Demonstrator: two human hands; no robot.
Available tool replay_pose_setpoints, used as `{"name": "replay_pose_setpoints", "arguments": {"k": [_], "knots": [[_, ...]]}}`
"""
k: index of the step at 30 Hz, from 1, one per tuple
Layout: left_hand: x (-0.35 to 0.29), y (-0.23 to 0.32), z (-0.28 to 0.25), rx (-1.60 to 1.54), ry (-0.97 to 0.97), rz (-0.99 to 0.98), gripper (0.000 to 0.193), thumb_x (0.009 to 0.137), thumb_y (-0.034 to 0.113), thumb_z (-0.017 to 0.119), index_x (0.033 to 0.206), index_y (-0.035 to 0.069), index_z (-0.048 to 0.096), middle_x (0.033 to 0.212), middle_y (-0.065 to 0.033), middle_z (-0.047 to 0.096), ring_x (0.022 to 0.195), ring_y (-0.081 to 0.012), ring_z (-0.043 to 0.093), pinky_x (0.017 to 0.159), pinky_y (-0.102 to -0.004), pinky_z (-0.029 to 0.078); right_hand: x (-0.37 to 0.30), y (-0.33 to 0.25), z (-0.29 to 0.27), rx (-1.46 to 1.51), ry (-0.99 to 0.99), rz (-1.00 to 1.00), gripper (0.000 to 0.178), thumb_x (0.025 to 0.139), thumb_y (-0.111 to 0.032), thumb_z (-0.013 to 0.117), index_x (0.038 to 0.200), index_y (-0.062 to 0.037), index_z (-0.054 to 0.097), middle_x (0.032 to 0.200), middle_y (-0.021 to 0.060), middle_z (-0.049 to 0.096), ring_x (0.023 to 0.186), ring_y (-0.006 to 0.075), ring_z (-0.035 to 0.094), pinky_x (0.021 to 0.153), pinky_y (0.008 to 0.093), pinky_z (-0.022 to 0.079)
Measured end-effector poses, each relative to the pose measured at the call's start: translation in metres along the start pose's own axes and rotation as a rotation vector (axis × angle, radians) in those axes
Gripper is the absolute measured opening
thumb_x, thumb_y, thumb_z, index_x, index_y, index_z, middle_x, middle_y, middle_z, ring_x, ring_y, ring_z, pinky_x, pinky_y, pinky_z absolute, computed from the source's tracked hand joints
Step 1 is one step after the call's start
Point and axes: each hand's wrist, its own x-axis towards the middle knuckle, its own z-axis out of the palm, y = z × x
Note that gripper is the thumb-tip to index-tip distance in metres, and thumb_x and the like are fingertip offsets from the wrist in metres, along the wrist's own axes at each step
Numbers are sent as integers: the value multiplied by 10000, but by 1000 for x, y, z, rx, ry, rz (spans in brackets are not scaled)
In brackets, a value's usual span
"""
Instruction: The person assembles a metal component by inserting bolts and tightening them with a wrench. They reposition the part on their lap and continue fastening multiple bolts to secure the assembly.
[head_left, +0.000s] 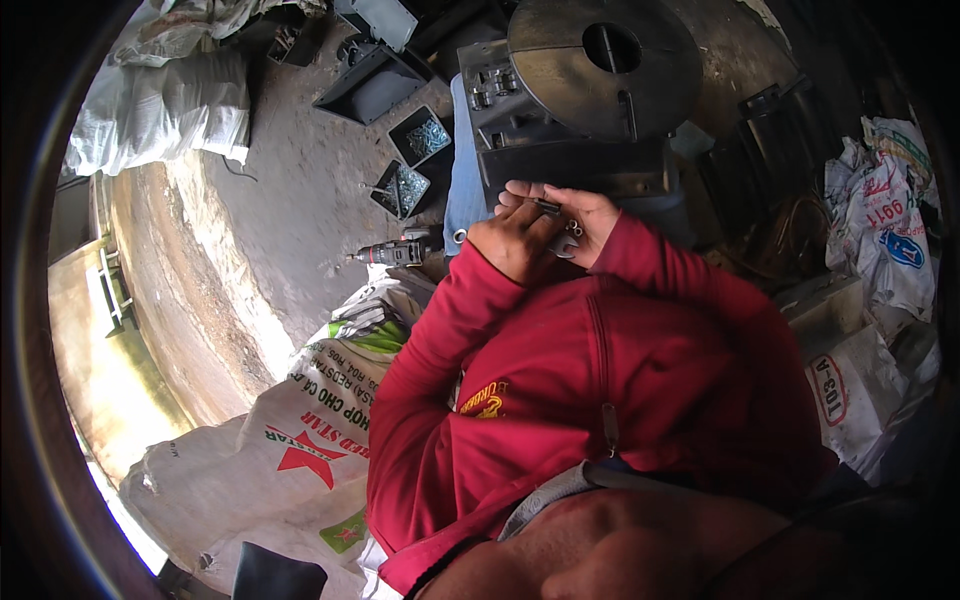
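My left hand [512, 243] and my right hand [592, 212] meet in front of my chest, at the near edge of a dark metal machine. The left fingers are curled round a small dark cylindrical piece [547, 206]. In the right hand lies a grey open-end wrench [563, 246], its jaw showing below the fingers. Small shiny nuts [574, 228] sit in the same palm. Part of what lies between the hands is hidden by the left fingers.
Beyond my hands is a round slotted metal disc [560, 70] on the machine. To the left are a bin of screws [428, 137], another bin [402, 190] and a power drill [390, 253]. White sacks [290, 440] lie at lower left, more [880, 220] at right.
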Motion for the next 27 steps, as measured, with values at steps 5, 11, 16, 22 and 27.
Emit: {"name": "replay_pose_setpoints", "arguments": {"k": [5, 11, 16, 22, 27], "knots": [[7, -4, -22, -278, 161, -82, 232, 674, 68, 709, 896, 87, 646, 808, -78, 625, 685, -268, 645, 588, -334, 519, -3, -3, 0, -166, -3, -55, 362, 944, -235, 496, 1242, -31, 516, 1133, 77, 600, 1028, 181, 586, 889, 345, 477], [4, -17, -33, -142, 165, -144, 247, 674, 79, 725, 913, 92, 665, 742, -59, 611, 645, -225, 633, 575, -319, 512, -8, -6, 12, -544, 214, -77, 298, 835, -161, 686, 1117, -80, 634, 989, 2, 655, 708, 44, 556, 500, 160, 410], [5, -16, -30, -125, 174, -144, 315, 673, 71, 713, 982, 99, 657, 789, -90, 613, 694, -277, 637, 605, -350, 513, -6, -8, 3, -453, 283, -131, 204, 870, -177, 645, 1042, -68, 630, 824, -23, 606, 578, 13, 473, 403, 141, 314], [35, -44, -77, -342, 421, -221, 250, 813, -5, 596, 1044, 51, 672, 698, -97, 569, 591, -137, 546, 579, -255, 441, -8, -30, 0, -255, 324, -126, 219, 895, -212, 616, 1030, -46, 569, 676, -48, 454, 444, -9, 329, 367, 156, 233], [59, -65, -86, -978, 289, -438, 165, 887, 68, 580, 1012, 6, 667, 680, 63, 511, 587, -29, 460, 548, -159, 331, -8, -35, 4, -201, 322, -148, 230, 902, -211, 606, 1050, -42, 557, 687, -51, 449, 467, -5, 355, 378, 153, 245]]}}
